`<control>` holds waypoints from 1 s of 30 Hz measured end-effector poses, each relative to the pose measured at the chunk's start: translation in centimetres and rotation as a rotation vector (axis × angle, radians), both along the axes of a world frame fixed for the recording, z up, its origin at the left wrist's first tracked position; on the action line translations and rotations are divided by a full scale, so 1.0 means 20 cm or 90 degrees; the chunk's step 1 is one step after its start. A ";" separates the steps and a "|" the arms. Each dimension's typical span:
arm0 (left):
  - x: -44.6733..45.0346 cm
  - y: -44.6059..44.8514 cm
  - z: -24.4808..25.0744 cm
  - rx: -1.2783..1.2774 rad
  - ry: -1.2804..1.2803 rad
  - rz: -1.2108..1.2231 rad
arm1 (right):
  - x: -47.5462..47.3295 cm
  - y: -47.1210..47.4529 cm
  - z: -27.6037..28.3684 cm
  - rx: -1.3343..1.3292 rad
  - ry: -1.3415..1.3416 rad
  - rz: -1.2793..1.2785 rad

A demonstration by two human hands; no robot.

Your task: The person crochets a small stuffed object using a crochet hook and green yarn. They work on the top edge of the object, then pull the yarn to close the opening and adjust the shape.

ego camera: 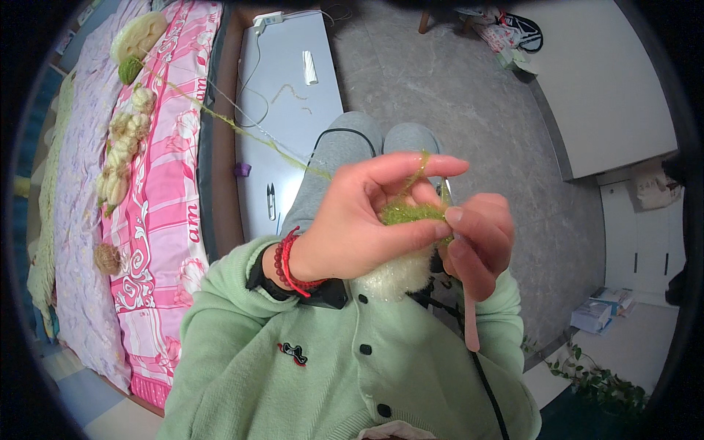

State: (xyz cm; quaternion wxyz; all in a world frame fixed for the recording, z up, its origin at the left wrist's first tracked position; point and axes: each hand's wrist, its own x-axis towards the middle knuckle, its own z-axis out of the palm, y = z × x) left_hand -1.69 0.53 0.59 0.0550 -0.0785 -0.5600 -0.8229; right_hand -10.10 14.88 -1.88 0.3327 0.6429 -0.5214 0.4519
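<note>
My left hand [352,220] pinches a fuzzy green and white crocheted piece [410,214] between thumb and fingers, its index finger stretched out with green yarn looped over it. My right hand [478,242] grips a crochet hook with a pink handle [471,324], its metal tip upright at the green edge of the piece. The white fuzzy part [401,275] hangs below my left hand. Green yarn [247,132] and a thin pale strand run from the hands to the bed at left, where a green yarn ball [130,70] lies against a cream yarn skein [140,36].
Cream crocheted pieces [124,148] and a brown yarn ball [107,258] lie on the pink bedding [165,220]. On the low pale surface [297,110] are thread snips [271,201], a power strip [269,19] and a white twisted object [309,67]. A plant [599,379] stands lower right.
</note>
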 end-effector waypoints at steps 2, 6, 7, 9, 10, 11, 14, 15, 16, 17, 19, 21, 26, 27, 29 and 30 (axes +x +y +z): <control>0.01 0.00 0.00 -0.029 0.002 0.022 | 0.00 0.02 0.03 0.062 -0.021 -0.009; 0.01 0.02 0.00 -0.016 -0.009 0.022 | -0.01 0.05 0.05 0.089 0.004 -0.023; 0.01 0.02 0.00 -0.028 -0.011 0.027 | -0.02 0.04 0.04 0.069 0.010 -0.018; 0.02 0.02 0.00 -0.036 -0.018 0.031 | -0.03 0.06 0.05 0.083 0.022 -0.036; 0.02 0.02 0.00 -0.031 -0.024 0.029 | -0.03 0.06 0.05 0.085 0.030 -0.040; 0.02 0.02 0.00 -0.028 -0.031 0.023 | -0.04 0.07 0.05 0.080 0.040 -0.034; 0.04 0.01 0.00 -0.042 -0.030 0.018 | -0.06 0.08 0.04 0.042 0.113 -0.047; 0.04 0.01 0.00 -0.039 -0.034 0.018 | -0.06 0.08 0.04 0.027 0.142 -0.056; 0.04 0.00 0.00 -0.036 -0.036 0.018 | -0.06 0.08 0.03 0.027 0.120 -0.050; 0.04 0.00 0.00 -0.034 -0.035 0.019 | -0.05 0.08 0.03 0.026 0.101 -0.042; 0.04 0.00 0.00 -0.030 -0.046 0.025 | -0.04 0.07 0.00 0.007 0.043 -0.003; 0.03 0.00 0.00 -0.022 -0.043 0.027 | -0.04 0.04 -0.02 -0.033 -0.024 0.055; 0.02 -0.02 0.00 -0.057 0.019 -0.003 | 0.00 0.00 -0.07 -0.099 -0.241 0.187; 0.01 -0.02 0.00 -0.060 0.020 -0.005 | 0.01 0.02 -0.07 -0.082 -0.284 0.169; 0.01 -0.03 0.00 -0.066 0.022 -0.009 | 0.03 0.05 -0.06 -0.044 -0.304 0.112; 0.01 -0.03 0.00 -0.082 0.032 0.009 | 0.04 0.07 -0.05 -0.024 -0.281 0.074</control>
